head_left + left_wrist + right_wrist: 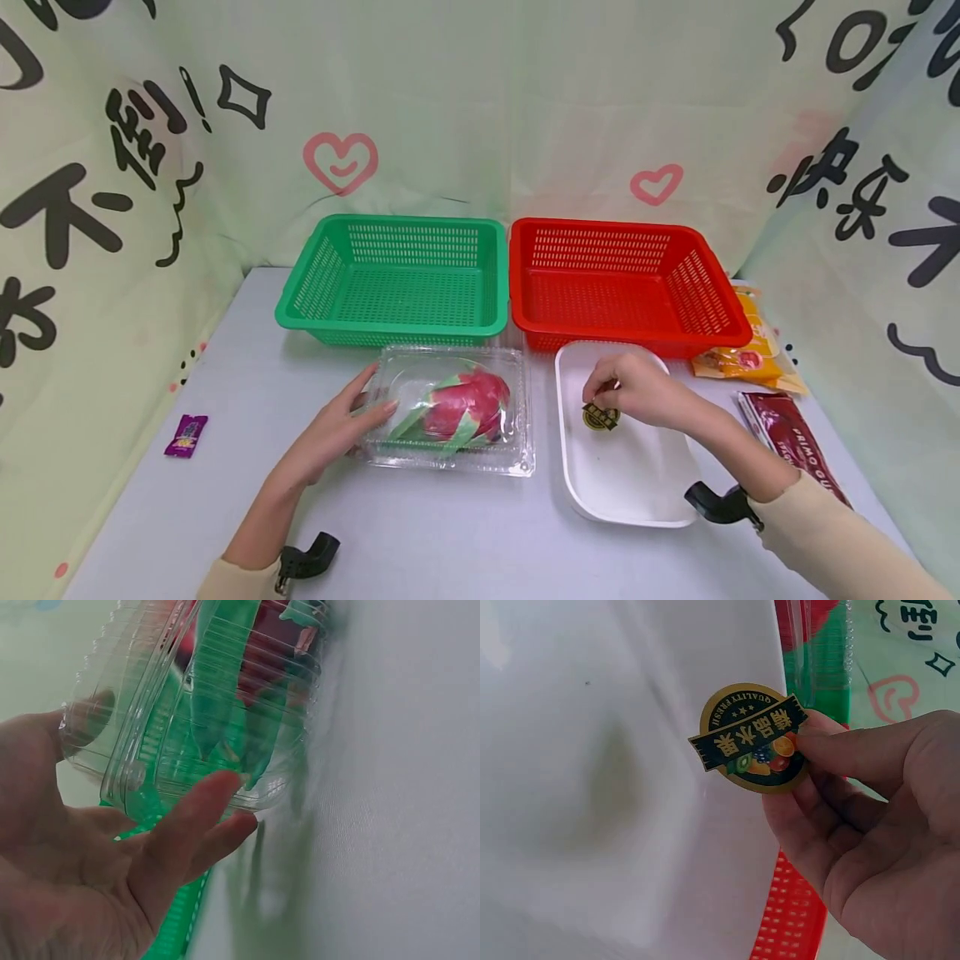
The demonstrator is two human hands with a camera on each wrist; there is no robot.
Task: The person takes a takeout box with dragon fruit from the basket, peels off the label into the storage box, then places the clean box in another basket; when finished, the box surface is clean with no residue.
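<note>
A clear plastic clamshell box [450, 461] with a red and green dragon fruit [467, 408] inside lies on the table. My left hand [339, 433] grips its left end, thumb and fingers spread around the edge; the left wrist view shows the fingers [199, 825] along the plastic. Over the white tray [637, 492], my right hand [637, 390] pinches a round black-and-gold sticker [751, 739] between thumb and fingertips. Fruit pictures and a banner across the middle are printed on the sticker.
Behind stand a green basket [390, 325] and a red basket [630, 329], side by side. A yellow snack bag [753, 358] and a dark red packet [795, 442] lie at the right. One small purple packet [187, 436] lies far left.
</note>
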